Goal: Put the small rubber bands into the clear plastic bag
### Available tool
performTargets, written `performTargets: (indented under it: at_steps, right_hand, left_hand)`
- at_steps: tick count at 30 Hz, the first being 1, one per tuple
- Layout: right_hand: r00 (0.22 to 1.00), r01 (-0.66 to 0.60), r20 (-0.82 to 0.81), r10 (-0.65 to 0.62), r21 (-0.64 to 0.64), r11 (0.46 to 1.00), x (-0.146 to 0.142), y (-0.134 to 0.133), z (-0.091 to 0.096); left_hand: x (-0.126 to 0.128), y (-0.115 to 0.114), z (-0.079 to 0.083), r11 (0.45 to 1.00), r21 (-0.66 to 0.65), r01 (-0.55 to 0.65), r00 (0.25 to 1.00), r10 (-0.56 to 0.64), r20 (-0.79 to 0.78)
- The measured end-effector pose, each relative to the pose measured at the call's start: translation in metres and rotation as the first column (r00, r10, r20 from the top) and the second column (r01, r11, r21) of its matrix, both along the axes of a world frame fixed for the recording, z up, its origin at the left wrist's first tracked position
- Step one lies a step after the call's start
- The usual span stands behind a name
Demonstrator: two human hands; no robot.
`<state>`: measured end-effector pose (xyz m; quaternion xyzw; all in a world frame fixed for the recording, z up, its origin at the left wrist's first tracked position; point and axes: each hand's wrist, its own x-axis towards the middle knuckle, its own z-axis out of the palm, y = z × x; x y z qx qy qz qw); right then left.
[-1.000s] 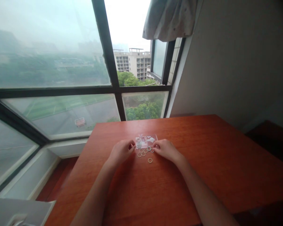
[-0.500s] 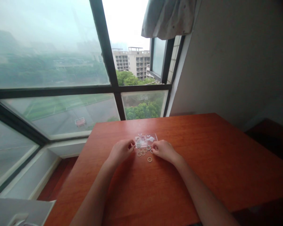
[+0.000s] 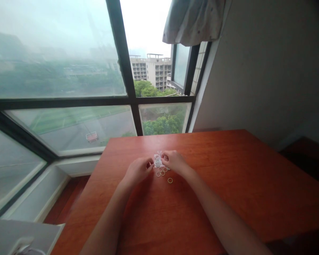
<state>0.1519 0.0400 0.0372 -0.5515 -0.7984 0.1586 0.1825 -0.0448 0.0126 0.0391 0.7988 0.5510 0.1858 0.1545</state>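
Observation:
A clear plastic board (image 3: 156, 165) with small raised parts lies on the table. My left hand (image 3: 140, 170) rests at its left edge, thumb and fingers closed on that edge. My right hand (image 3: 174, 162) reaches over the right part of the board and hides it. Its thumb and fingertips are pinched beside the raised parts; the small ring between them is mostly hidden. Several pale rings (image 3: 158, 174) lie in a cluster just in front of the board. One more ring (image 3: 170, 180) lies apart, nearer to me.
The reddish-brown wooden table (image 3: 228, 177) stretches far to the right. Its back edge meets a dark-framed window (image 3: 95, 103), with a curtain (image 3: 192, 23) above and a grey wall (image 3: 260, 71) at the right. A white surface (image 3: 23, 233) stands at the lower left.
My right hand has moved left and away from me, from the rings to over the board. The ring at its fingertips has left the table. My left hand stays at the board's edge.

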Motion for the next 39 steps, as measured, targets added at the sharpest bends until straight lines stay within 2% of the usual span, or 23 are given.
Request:
performTargets:
  at_steps: [4,10,17,21,25,28,32,39]
  right_hand:
    - [1.0,0.015,0.003,-0.015,-0.005,1.0,-0.004,0.003,-0.004]
    - [0.997,0.018,-0.073,-0.019,-0.007,1.0,0.015,-0.002,-0.013]
    - [0.992,-0.074,-0.101,0.07,-0.04,0.996,0.018,-0.012,-0.017]
    - [0.981,-0.144,-0.133,0.142,-0.009,0.99,0.013,-0.016,-0.018]
    - [0.977,-0.135,-0.168,0.132,-0.004,0.991,0.014,-0.016,-0.018]
    - [0.988,-0.088,-0.13,0.084,-0.026,0.996,0.023,-0.016,-0.017]
    - [0.999,-0.041,0.014,0.041,-0.045,0.998,0.038,-0.018,-0.017]
    - [0.986,-0.093,0.133,0.1,-0.058,0.994,0.035,-0.025,-0.019]
  left_hand:
    - [0.004,-0.002,0.0,0.999,0.042,0.019,1.0,-0.018,-0.013]
    - [0.01,-0.003,0.003,0.996,0.078,0.047,0.999,-0.045,-0.029]
    - [0.007,-0.002,0.0,0.996,0.077,0.045,0.998,-0.042,-0.043]
    - [0.005,-0.001,-0.002,0.998,0.048,0.048,0.998,-0.046,-0.053]
    - [0.005,0.0,-0.003,1.0,0.018,0.013,0.997,-0.012,-0.072]
    - [0.006,0.0,-0.003,1.0,0.013,-0.002,0.997,0.003,-0.077]
    - [0.008,-0.001,-0.003,0.999,0.031,-0.018,0.996,0.02,-0.088]
    - [0.007,-0.001,-0.001,0.998,0.034,-0.058,0.993,0.061,-0.104]
